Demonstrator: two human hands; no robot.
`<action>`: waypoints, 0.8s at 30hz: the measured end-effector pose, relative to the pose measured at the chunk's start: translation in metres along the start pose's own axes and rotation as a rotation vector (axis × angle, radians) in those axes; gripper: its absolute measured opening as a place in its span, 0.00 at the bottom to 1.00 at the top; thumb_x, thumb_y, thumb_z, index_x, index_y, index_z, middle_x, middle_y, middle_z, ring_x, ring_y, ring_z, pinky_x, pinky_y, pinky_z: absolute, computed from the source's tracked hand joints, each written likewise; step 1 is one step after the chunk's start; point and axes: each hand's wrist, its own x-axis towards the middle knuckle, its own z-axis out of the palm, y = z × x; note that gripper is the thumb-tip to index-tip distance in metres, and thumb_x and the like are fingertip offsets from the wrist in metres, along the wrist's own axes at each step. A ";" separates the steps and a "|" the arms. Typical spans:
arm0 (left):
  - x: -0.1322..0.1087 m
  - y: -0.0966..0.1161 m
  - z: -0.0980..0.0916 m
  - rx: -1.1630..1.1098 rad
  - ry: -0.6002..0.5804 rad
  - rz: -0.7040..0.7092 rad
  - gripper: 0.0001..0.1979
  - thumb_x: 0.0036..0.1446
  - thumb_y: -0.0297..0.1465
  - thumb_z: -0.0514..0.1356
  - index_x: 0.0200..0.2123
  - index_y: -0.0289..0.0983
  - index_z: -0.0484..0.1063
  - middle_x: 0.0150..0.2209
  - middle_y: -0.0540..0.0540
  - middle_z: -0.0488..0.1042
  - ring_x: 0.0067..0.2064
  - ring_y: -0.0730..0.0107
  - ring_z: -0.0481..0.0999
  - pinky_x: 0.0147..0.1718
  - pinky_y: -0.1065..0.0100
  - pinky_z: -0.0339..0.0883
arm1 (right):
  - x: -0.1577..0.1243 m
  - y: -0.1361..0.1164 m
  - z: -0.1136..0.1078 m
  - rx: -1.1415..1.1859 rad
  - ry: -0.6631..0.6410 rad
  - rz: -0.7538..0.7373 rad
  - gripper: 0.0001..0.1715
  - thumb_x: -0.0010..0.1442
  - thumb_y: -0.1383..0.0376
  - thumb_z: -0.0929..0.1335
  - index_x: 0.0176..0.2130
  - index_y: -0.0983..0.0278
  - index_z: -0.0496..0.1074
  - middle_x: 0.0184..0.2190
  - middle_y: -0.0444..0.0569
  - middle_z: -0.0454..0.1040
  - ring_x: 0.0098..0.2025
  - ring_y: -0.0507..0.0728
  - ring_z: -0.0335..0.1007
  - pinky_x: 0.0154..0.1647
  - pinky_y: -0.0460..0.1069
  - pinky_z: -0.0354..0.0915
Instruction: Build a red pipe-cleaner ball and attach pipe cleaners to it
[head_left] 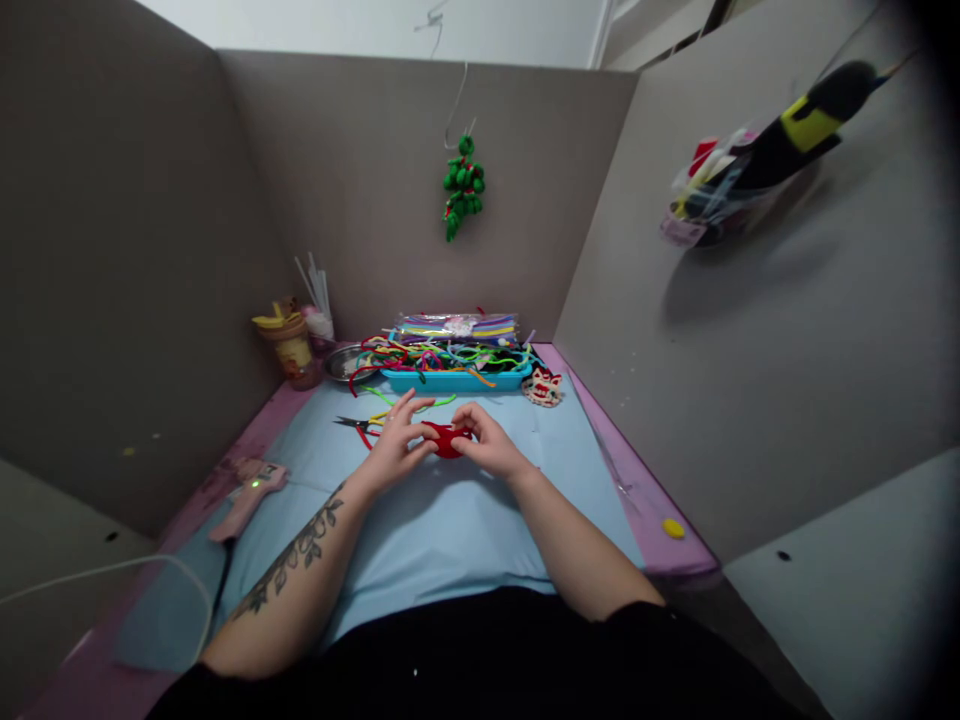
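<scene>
A small red fuzzy piece (448, 441) is held between my two hands above the light blue cloth. My left hand (403, 440) pinches its left side with thumb and fingertips, the other fingers raised. On the right side, the thumb and bent fingers of my right hand (486, 440) grip it. Scissors with yellow and red handles (377, 420) lie just beyond my left hand, their dark blades pointing left. Green pipe cleaner pieces (444, 401) rest behind my hands. The exact shape of the red piece is partly hidden by my fingers.
A blue tray (450, 381) of colourful pipe cleaners stands at the back, beside a metal dish (349, 364) and a cup (294, 350). A pink glue gun (251, 492) lies left. A cream-and-red figure (543, 388) and yellow disc (673, 528) are on the right.
</scene>
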 end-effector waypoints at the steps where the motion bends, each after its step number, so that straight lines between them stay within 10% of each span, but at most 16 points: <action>1: 0.000 0.001 -0.001 -0.014 0.006 0.012 0.08 0.58 0.34 0.58 0.32 0.39 0.76 0.58 0.42 0.64 0.66 0.52 0.50 0.62 0.47 0.47 | 0.000 0.000 0.000 0.016 0.001 0.002 0.15 0.49 0.67 0.69 0.38 0.60 0.62 0.33 0.41 0.66 0.35 0.52 0.65 0.40 0.49 0.61; 19: 0.002 0.010 0.004 -0.144 0.076 -0.078 0.08 0.55 0.35 0.60 0.26 0.40 0.76 0.49 0.41 0.70 0.61 0.50 0.59 0.60 0.48 0.50 | 0.001 0.007 0.006 0.062 -0.010 0.019 0.16 0.50 0.62 0.72 0.37 0.60 0.63 0.31 0.41 0.67 0.33 0.52 0.64 0.38 0.48 0.61; 24: 0.004 0.007 0.006 -0.395 0.129 -0.308 0.12 0.54 0.39 0.60 0.24 0.37 0.75 0.48 0.39 0.69 0.59 0.50 0.62 0.59 0.51 0.52 | 0.005 0.009 0.002 0.189 0.015 0.068 0.22 0.50 0.52 0.72 0.39 0.60 0.65 0.32 0.43 0.69 0.33 0.53 0.67 0.37 0.48 0.63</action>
